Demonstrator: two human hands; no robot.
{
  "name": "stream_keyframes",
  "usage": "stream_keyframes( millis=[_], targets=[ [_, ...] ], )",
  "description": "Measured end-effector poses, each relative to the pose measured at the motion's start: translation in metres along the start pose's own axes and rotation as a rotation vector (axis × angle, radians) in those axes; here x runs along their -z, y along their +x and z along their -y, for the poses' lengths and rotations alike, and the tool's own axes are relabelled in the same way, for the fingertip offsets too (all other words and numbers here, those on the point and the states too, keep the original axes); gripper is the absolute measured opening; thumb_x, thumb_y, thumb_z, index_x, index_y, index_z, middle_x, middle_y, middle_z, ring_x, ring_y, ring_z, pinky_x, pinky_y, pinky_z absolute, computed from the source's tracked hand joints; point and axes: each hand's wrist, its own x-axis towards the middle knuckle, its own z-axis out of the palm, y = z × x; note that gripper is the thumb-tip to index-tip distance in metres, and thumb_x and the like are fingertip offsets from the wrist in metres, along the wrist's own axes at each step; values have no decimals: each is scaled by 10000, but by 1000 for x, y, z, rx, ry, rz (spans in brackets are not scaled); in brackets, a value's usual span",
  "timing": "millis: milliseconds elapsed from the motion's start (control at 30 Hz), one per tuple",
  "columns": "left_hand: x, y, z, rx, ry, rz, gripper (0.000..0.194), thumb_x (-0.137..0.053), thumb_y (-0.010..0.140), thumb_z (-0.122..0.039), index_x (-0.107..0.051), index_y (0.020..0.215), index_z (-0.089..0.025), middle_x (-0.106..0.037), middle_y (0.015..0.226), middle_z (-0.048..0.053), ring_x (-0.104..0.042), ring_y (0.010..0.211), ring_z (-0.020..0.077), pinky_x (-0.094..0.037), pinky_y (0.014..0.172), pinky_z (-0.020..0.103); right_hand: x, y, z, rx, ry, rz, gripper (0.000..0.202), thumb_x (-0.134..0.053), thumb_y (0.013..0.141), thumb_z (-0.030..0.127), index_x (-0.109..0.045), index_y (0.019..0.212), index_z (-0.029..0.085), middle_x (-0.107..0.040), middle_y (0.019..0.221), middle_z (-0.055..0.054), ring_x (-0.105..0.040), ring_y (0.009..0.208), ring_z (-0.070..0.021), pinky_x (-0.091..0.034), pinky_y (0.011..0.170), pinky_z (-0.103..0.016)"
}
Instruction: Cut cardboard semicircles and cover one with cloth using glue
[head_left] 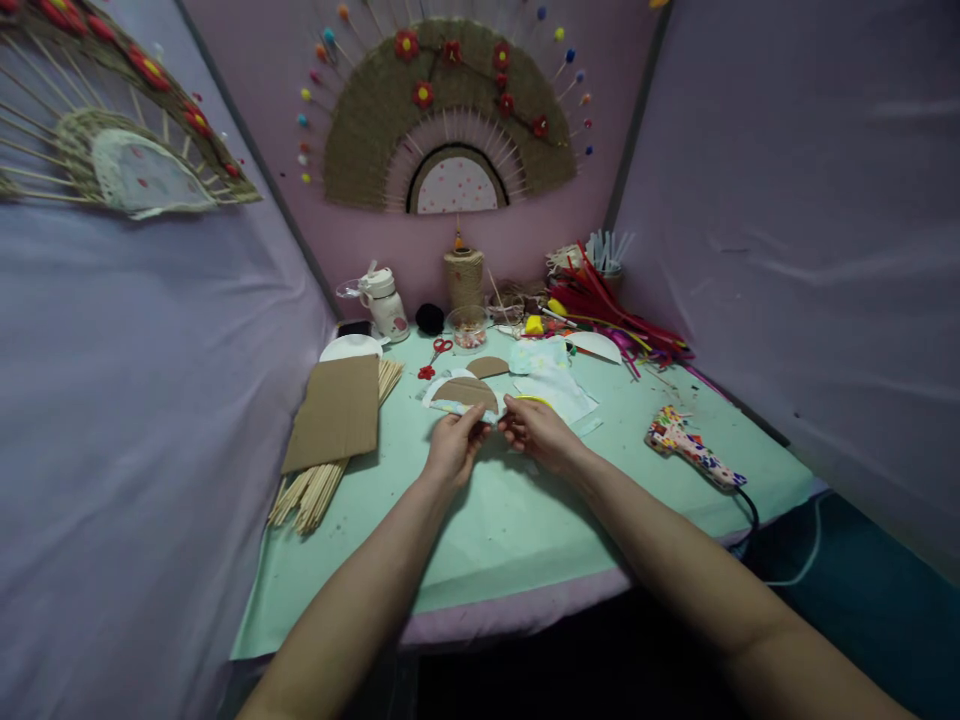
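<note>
A cardboard half-circle [465, 392] with pale cloth along its straight edge is held just above the green table, in front of me. My left hand [454, 446] pinches its lower edge, thumb on top. Close beside it, my right hand [536, 432] has its fingers pressed together at the right corner of the piece; what lies between those fingers is too small to make out. Behind the piece lie another brown cardboard half-circle [488, 367] and pale patterned cloth [559, 390]. A bit of a yellow ring [534, 400] shows behind my right hand.
Cardboard [334, 410] rests on wooden sticks [319, 492] at left. A glue gun [694, 450] lies right, its cord over the edge. Red scissors [441, 348], a bead bowl [469, 330], twine [464, 280], a white bottle [385, 305] and red pipe cleaners [600, 303] stand behind.
</note>
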Motion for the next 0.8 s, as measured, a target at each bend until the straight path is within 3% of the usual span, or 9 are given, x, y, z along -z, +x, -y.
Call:
stream_keyframes(
  millis=[233, 400, 500, 667, 800],
  targets=[
    [3, 4, -3, 16, -60, -16, 245, -832, 595, -224, -620, 676, -133, -623, 641, -18, -544, 569, 56, -463, 563, 168, -1, -2, -1, 125, -197, -20, 310, -731, 681, 436, -563, 725, 180, -558, 618, 32, -450, 465, -69, -335, 419, -193],
    [4, 5, -4, 31, -89, -31, 217, -821, 607, -191, -638, 701, -125, -626, 646, -12, -542, 563, 55, -457, 559, 169, -1, -5, -4, 518, -440, -235, 239, -707, 717, 349, -535, 814, 214, -544, 753, 21, -497, 610, -114, -424, 520, -236],
    [4, 4, -3, 32, -79, -21, 226, -826, 606, -204, -633, 686, -117, -621, 635, -11, -539, 557, 53, -459, 559, 166, 1, -5, -6, 731, -604, -231, 166, -695, 756, 310, -592, 846, 214, -504, 866, -16, -502, 723, -143, -483, 631, -279],
    [3, 3, -2, 2, -68, 4, 281, -838, 612, -272, -626, 692, -105, -628, 653, 0, -558, 581, 58, -476, 575, 161, 4, -3, -9, 781, -744, -157, 89, -687, 791, 286, -638, 821, 218, -466, 894, -38, -511, 851, -188, -503, 712, -313],
    [2, 1, -3, -16, -71, 10, 279, -803, 666, -323, -639, 736, -108, -649, 672, 16, -579, 590, 77, -493, 573, 182, 5, -2, -10, 820, -809, -144, 27, -641, 822, 230, -637, 800, 216, -476, 877, -33, -517, 837, -187, -470, 720, -323]
  ],
)
